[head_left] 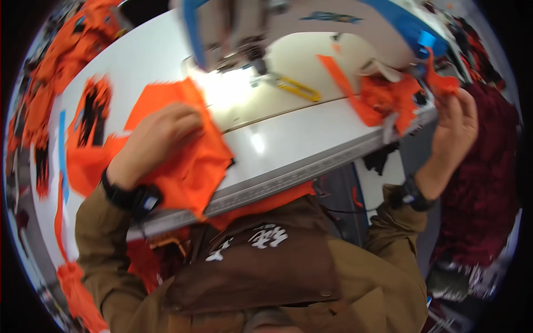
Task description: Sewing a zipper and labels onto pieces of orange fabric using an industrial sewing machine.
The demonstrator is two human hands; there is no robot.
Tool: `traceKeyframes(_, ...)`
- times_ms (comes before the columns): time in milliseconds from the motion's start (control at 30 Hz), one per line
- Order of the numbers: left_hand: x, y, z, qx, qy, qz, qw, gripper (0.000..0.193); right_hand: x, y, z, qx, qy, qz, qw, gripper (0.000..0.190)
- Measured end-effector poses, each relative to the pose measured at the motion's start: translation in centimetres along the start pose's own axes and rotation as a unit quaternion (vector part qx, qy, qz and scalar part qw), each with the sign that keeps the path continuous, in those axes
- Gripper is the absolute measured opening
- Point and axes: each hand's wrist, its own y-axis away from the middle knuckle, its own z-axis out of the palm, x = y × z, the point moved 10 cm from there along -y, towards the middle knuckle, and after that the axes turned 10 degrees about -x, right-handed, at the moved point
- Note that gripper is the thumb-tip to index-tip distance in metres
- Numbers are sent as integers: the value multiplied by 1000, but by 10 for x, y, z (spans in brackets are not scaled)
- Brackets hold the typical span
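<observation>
My left hand (160, 139) lies over an orange fabric panel (185, 172) on the white sewing table. Its fingers are curled and pinch the cloth; the fingertips are partly hidden. The panel reaches over the table's front edge, left of the lit needle area of a sewing machine (287, 25). Out at the right, my right hand (456, 116) is raised by the table's end, holding a small orange fabric piece (443, 81) between thumb and fingers. Just left of that hand, a crumpled heap of orange scraps (381, 98) sits at the table edge.
Yellow thread snips (297, 88) lie on the machine bed. A measuring scale (266, 189) runs along the front edge. Orange pieces with black parts (91, 112) lie at the left, near piled orange garments (62, 62). Dark red fabric (479, 179) is heaped at the right.
</observation>
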Motion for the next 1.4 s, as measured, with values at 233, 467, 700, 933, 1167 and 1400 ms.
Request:
traceKeyframes(233, -9, -18, -3, 103, -46, 22, 993, 41, -25, 36, 186, -307, 81, 35, 948, 39)
traceKeyframes(467, -55, -1, -8, 181, 10, -100, 978, 53, -13, 61, 289, -441, 97, 26, 892, 26)
traceKeyframes(700, -83, 4, 3, 37, 265, -194, 944, 24, 3, 61, 326, -389, 145, 0, 910, 15)
traceKeyframes(933, -44, 39, -22, 168, 305, 30, 937, 18, -16, 54, 337, -229, 253, -93, 935, 12)
traceKeyframes(1167, -25, 50, -36, 207, 254, 79, 942, 20, -32, 75, 380, -279, 199, -192, 920, 15)
traceKeyframes(1400, -24, 52, -40, 234, 250, 93, 935, 19, -31, 81, 384, -317, 149, -165, 922, 26)
